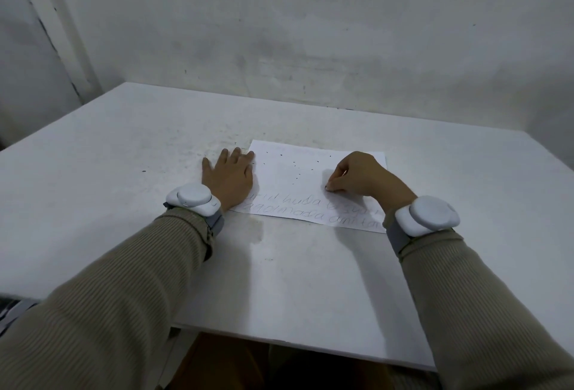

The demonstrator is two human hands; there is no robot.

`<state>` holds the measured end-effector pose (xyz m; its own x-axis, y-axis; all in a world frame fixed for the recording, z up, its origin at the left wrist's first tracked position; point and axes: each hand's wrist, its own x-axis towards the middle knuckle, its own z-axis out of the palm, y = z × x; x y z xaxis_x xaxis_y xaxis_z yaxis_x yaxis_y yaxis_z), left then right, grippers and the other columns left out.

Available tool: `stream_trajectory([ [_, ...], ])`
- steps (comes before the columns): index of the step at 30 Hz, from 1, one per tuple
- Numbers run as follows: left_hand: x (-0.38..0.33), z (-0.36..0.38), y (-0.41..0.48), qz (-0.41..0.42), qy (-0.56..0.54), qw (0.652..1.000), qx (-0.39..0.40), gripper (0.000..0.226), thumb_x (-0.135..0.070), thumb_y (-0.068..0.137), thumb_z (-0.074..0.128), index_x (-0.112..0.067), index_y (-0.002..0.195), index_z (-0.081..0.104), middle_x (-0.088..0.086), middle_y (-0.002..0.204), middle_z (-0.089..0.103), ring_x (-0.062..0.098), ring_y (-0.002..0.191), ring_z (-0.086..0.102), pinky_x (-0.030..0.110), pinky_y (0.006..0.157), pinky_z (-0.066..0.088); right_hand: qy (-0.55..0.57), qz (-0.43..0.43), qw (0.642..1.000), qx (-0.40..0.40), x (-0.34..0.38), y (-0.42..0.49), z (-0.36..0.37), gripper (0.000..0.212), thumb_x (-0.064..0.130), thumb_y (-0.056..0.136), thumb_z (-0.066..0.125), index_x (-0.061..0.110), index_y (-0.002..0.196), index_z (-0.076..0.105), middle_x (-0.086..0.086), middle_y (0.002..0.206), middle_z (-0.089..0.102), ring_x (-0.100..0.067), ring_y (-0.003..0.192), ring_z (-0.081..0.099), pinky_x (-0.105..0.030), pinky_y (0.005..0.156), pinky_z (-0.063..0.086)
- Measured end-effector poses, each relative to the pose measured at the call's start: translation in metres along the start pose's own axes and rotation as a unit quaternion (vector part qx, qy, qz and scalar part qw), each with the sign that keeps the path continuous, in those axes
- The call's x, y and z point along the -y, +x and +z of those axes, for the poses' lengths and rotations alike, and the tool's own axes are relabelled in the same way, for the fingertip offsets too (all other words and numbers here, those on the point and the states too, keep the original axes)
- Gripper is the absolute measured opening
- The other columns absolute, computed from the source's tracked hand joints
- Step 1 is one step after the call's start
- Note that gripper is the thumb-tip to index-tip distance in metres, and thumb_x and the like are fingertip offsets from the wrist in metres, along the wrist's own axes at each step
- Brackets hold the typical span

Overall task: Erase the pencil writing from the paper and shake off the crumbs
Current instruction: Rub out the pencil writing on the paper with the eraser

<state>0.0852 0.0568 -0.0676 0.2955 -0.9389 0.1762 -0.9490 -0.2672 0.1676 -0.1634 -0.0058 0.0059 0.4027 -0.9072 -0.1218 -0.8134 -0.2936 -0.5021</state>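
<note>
A white sheet of paper [298, 178] lies flat on the table [124, 172]. Two lines of pencil writing [313, 209] run along its near edge, and dark eraser crumbs [295, 169] are scattered over its upper half. My left hand [228, 176] lies flat with straight fingers, pressing on the paper's left edge. My right hand [357, 176] is curled over the right part of the sheet, its fingertips pinching a small eraser [327, 187] against the paper; the eraser is almost wholly hidden by the fingers.
The white table top reaches a grey wall [310, 32] at the back. Its left edge and near edge [279, 340] are in view. A few dark specks lie on the table left of the paper. Both wrists wear white round devices.
</note>
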Motion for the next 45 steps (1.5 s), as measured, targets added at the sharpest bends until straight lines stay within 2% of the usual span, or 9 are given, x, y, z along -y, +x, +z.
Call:
stream_trajectory([
  [7, 0.001, 0.000, 0.001, -0.003, -0.008, 1.000, 0.012, 0.045, -0.028, 0.106, 0.025, -0.027, 0.150, 0.031, -0.002, 0.161, 0.023, 0.022, 0.149, 0.016, 0.057, 0.115, 0.013, 0.010, -0.012, 0.996, 0.085, -0.002, -0.006, -0.010, 0.010, 0.023, 0.071, 0.083, 0.015, 0.076, 0.078, -0.003, 0.075, 0.071, -0.010, 0.069, 0.055, -0.022, 0.065, 0.042],
  [13, 0.000, -0.001, 0.000, -0.003, -0.010, 1.000, 0.011, 0.046, -0.027, 0.106, 0.025, -0.027, 0.151, 0.031, -0.001, 0.162, 0.022, 0.022, 0.149, 0.015, 0.056, 0.116, 0.012, 0.005, 0.001, 1.000, -0.029, 0.001, 0.000, 0.004, 0.016, 0.016, 0.077, 0.077, 0.003, 0.085, 0.076, -0.010, 0.079, 0.073, -0.011, 0.061, 0.056, -0.012, 0.047, 0.040],
  [15, 0.000, -0.001, 0.000, -0.002, -0.012, 1.000, 0.014, 0.046, -0.027, 0.106, 0.025, -0.027, 0.151, 0.031, -0.001, 0.161, 0.023, 0.022, 0.149, 0.016, 0.057, 0.115, 0.013, 0.019, -0.008, 1.000, -0.010, -0.001, -0.002, 0.002, 0.015, 0.017, 0.076, 0.078, 0.004, 0.083, 0.077, -0.006, 0.074, 0.071, -0.010, 0.061, 0.056, -0.011, 0.047, 0.040],
  [19, 0.002, 0.001, 0.002, 0.002, -0.002, 1.000, 0.005, 0.045, -0.027, 0.105, 0.026, -0.027, 0.149, 0.033, -0.001, 0.159, 0.028, 0.023, 0.146, 0.021, 0.058, 0.114, 0.016, 0.032, -0.022, 0.996, 0.078, -0.001, -0.011, -0.007, 0.016, 0.026, 0.071, 0.084, 0.014, 0.080, 0.079, -0.001, 0.077, 0.071, -0.007, 0.067, 0.053, -0.017, 0.059, 0.038],
  [26, 0.001, 0.001, 0.001, 0.001, 0.002, 1.000, -0.002, 0.045, -0.026, 0.105, 0.027, -0.026, 0.149, 0.034, 0.000, 0.159, 0.028, 0.023, 0.147, 0.020, 0.057, 0.114, 0.016, 0.007, 0.000, 1.000, -0.004, 0.004, -0.002, 0.004, 0.019, 0.021, 0.078, 0.078, 0.003, 0.085, 0.076, -0.006, 0.077, 0.069, -0.006, 0.060, 0.051, -0.016, 0.052, 0.038],
  [32, 0.000, 0.000, 0.000, 0.004, 0.005, 1.000, 0.000, 0.044, -0.025, 0.105, 0.027, -0.025, 0.148, 0.034, 0.000, 0.158, 0.028, 0.023, 0.146, 0.021, 0.057, 0.113, 0.017, 0.033, -0.024, 0.996, 0.085, -0.002, -0.010, -0.006, 0.013, 0.028, 0.071, 0.083, 0.018, 0.078, 0.079, -0.001, 0.075, 0.072, -0.006, 0.067, 0.055, -0.018, 0.065, 0.042],
  [39, -0.002, 0.000, -0.002, 0.002, 0.024, 0.999, -0.035, 0.038, -0.026, 0.103, 0.033, -0.015, 0.136, 0.049, 0.004, 0.150, 0.042, 0.027, 0.145, 0.025, 0.057, 0.115, 0.011, 0.101, -0.017, 0.995, -0.015, -0.015, -0.012, -0.001, 0.008, 0.019, 0.076, 0.078, 0.017, 0.071, 0.073, 0.003, 0.072, 0.069, -0.007, 0.062, 0.057, -0.018, 0.062, 0.046],
  [42, -0.003, -0.003, -0.003, 0.005, 0.061, 0.997, -0.042, 0.039, -0.029, 0.103, 0.033, -0.010, 0.133, 0.050, 0.005, 0.147, 0.047, 0.027, 0.145, 0.026, 0.056, 0.117, 0.007, 0.070, -0.023, 0.994, -0.080, -0.022, -0.013, -0.003, 0.005, 0.017, 0.079, 0.073, 0.013, 0.078, 0.075, 0.009, 0.074, 0.068, -0.003, 0.065, 0.057, -0.019, 0.066, 0.048],
  [45, -0.006, -0.007, -0.004, 0.007, 0.076, 0.996, -0.045, 0.040, -0.029, 0.103, 0.033, -0.008, 0.133, 0.049, 0.005, 0.143, 0.050, 0.026, 0.144, 0.028, 0.055, 0.118, 0.004, 0.071, -0.030, 0.993, -0.088, -0.026, -0.015, -0.004, 0.007, 0.017, 0.080, 0.073, 0.010, 0.081, 0.075, 0.010, 0.073, 0.067, -0.001, 0.064, 0.056, -0.015, 0.063, 0.046],
])
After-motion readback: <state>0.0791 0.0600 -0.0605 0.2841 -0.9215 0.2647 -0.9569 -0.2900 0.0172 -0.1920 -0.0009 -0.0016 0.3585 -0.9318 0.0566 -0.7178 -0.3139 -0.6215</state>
